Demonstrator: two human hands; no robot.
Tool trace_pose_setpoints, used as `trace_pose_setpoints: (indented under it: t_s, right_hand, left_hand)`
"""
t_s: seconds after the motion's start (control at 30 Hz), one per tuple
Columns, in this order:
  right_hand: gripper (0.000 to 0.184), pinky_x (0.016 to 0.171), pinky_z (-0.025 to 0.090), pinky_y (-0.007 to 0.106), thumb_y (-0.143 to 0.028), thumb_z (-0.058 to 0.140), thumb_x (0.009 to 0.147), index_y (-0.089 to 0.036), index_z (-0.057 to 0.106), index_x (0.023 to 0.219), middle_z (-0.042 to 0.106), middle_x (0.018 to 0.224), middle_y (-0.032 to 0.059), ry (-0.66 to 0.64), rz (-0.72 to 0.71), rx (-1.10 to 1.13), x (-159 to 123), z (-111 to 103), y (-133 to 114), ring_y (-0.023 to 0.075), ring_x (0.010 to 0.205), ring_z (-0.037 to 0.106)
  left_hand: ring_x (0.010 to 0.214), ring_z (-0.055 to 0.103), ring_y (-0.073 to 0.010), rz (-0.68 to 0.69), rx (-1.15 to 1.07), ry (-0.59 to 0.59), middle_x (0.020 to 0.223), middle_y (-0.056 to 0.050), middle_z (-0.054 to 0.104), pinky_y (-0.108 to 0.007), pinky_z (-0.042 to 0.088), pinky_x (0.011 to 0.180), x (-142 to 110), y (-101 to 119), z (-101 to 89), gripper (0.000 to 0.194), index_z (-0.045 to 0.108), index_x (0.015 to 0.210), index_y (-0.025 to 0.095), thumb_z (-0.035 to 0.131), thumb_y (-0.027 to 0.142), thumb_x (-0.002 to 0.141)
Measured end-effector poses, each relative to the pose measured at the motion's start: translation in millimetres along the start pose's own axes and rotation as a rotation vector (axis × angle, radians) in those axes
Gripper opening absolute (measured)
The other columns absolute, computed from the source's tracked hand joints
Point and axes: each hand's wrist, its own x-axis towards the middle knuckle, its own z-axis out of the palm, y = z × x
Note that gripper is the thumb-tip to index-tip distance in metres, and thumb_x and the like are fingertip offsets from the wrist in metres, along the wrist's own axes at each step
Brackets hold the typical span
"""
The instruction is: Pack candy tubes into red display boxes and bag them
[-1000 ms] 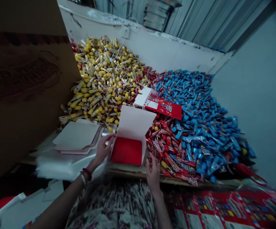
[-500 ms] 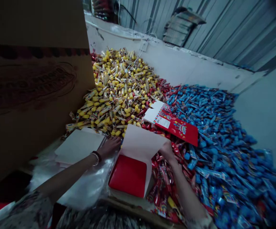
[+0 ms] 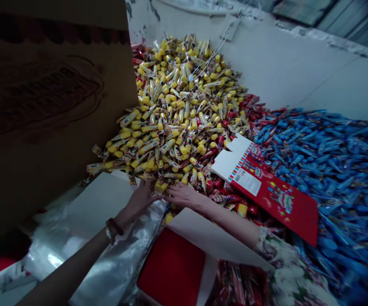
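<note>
My left hand (image 3: pixel 141 198) reaches into the near edge of a heap of wrapped tubes with yellow caps (image 3: pixel 171 144). Its thumb stands apart from the fingers, whose tips are partly hidden among the tubes. Right beside it, my right hand (image 3: pixel 182 195) lies open on the same edge with fingers spread. A yellow-capped tube (image 3: pixel 161 186) is between the two hands. Below my right forearm is a red box (image 3: pixel 172 267) with a raised white flap (image 3: pixel 214 238). Red wrapped tubes (image 3: pixel 241 282) lie beside that box.
A printed brown carton (image 3: pixel 53 93) blocks the left side. White card sheets (image 3: pixel 97 204) rest on clear plastic (image 3: pixel 116 259). A flattened red carton (image 3: pixel 276 195) lies on the tubes at right, before a heap of blue tubes (image 3: pixel 336 157). A wall (image 3: pixel 285 68) rises behind.
My right hand has let go of the white flap and moved left to the yellow-capped tubes. My left hand stays at the heap's edge. The view has tilted down and moved closer.
</note>
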Motion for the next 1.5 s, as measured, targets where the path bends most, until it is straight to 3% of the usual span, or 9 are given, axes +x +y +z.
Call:
trace_pose_setpoints:
  t_s: [0.1, 0.23, 0.4, 0.6, 0.87, 1.07, 1.17, 1.27, 1.5]
  right_hand:
    - [0.025, 0.085, 0.039, 0.038, -0.020, 0.044, 0.093, -0.017, 0.056, 0.115, 0.061, 0.103, 0.0084, -0.022, -0.001, -0.001, -2, 6, 1, 0.0217, 0.099, 0.050]
    - [0.015, 0.082, 0.040, 0.034, -0.021, 0.048, 0.092, -0.017, 0.060, 0.101, 0.059, 0.106, 0.0085, -0.030, 0.070, 0.030, -18, 1, 3, 0.0211, 0.101, 0.050]
    - [0.025, 0.082, 0.043, 0.032, -0.014, 0.046, 0.092, -0.017, 0.055, 0.115, 0.056, 0.115, 0.0099, -0.053, 0.166, 0.053, -28, -5, 4, 0.0188, 0.098, 0.053]
    - [0.017, 0.078, 0.047, 0.036, -0.018, 0.046, 0.093, -0.015, 0.060, 0.101, 0.057, 0.108, 0.0121, -0.055, 0.217, -0.007, -11, -2, -11, 0.0223, 0.100, 0.053]
    - [0.022, 0.078, 0.049, 0.033, -0.013, 0.042, 0.093, -0.013, 0.056, 0.110, 0.062, 0.103, 0.0119, 0.038, 0.491, 0.121, 4, 3, -7, 0.0206, 0.092, 0.059]
    - [0.058, 0.081, 0.048, 0.034, -0.031, 0.047, 0.093, -0.013, 0.023, 0.143, 0.065, 0.108, 0.0131, 0.278, 0.914, 0.395, 14, -8, 0, 0.0238, 0.095, 0.063]
    - [0.058, 0.076, 0.047, 0.035, -0.038, 0.049, 0.092, -0.016, 0.026, 0.141, 0.068, 0.100, 0.0120, 0.236, 1.056, 0.465, 20, -25, 8, 0.0273, 0.092, 0.065]
    - [0.042, 0.074, 0.047, 0.034, -0.035, 0.047, 0.093, -0.021, 0.036, 0.131, 0.067, 0.102, 0.0117, 0.148, 1.025, 0.418, 21, -36, 15, 0.0272, 0.093, 0.065]
    - [0.036, 0.073, 0.047, 0.036, -0.035, 0.044, 0.092, -0.018, 0.039, 0.124, 0.068, 0.098, 0.0135, 0.081, 1.115, 0.401, 20, -24, 11, 0.0296, 0.091, 0.066]
  left_hand:
    - [0.109, 0.057, -0.0328, -0.010, 0.072, -0.051, 0.129, -0.022, 0.048, -0.043, 0.050, 0.083, 7, 4, 28.8, 0.075, 0.035, 0.134, 0.014, 0.064, 0.049, 0.075]
    - [0.110, 0.057, -0.0281, 0.102, -0.044, -0.023, 0.132, -0.018, 0.049, -0.043, 0.048, 0.090, 6, 7, 50.6, 0.070, 0.022, 0.144, 0.018, 0.054, 0.040, 0.085]
    - [0.110, 0.055, -0.0272, 0.089, -0.117, 0.076, 0.121, -0.012, 0.052, -0.044, 0.047, 0.092, 7, 10, 59.8, 0.054, 0.044, 0.134, 0.021, 0.057, 0.035, 0.083]
    - [0.109, 0.052, -0.0251, 0.160, -0.092, 0.210, 0.119, -0.010, 0.042, -0.044, 0.045, 0.097, 17, 18, 68.5, 0.041, 0.054, 0.118, 0.020, 0.062, 0.026, 0.078]
    - [0.100, 0.057, -0.0190, 0.355, -0.128, 0.161, 0.111, -0.008, 0.053, -0.036, 0.050, 0.089, 47, -3, 56.6, 0.023, 0.060, 0.108, 0.020, 0.049, 0.022, 0.087]
    - [0.103, 0.057, -0.0206, 0.383, -0.093, 0.116, 0.112, -0.009, 0.055, -0.037, 0.049, 0.091, 61, -3, 50.3, 0.030, 0.055, 0.115, 0.019, 0.050, 0.028, 0.087]
    - [0.102, 0.057, -0.0211, 0.337, -0.086, 0.129, 0.109, -0.009, 0.056, -0.038, 0.049, 0.091, 57, 2, 52.2, 0.029, 0.054, 0.111, 0.018, 0.050, 0.033, 0.088]
    - [0.100, 0.058, -0.0211, 0.308, -0.071, 0.135, 0.109, -0.009, 0.056, -0.038, 0.049, 0.090, 53, 5, 51.1, 0.025, 0.056, 0.105, 0.019, 0.047, 0.035, 0.089]
    - [0.098, 0.058, -0.0231, 0.286, -0.005, 0.157, 0.108, -0.010, 0.060, -0.037, 0.048, 0.086, 57, 5, 40.4, 0.026, 0.058, 0.105, 0.018, 0.046, 0.036, 0.089]
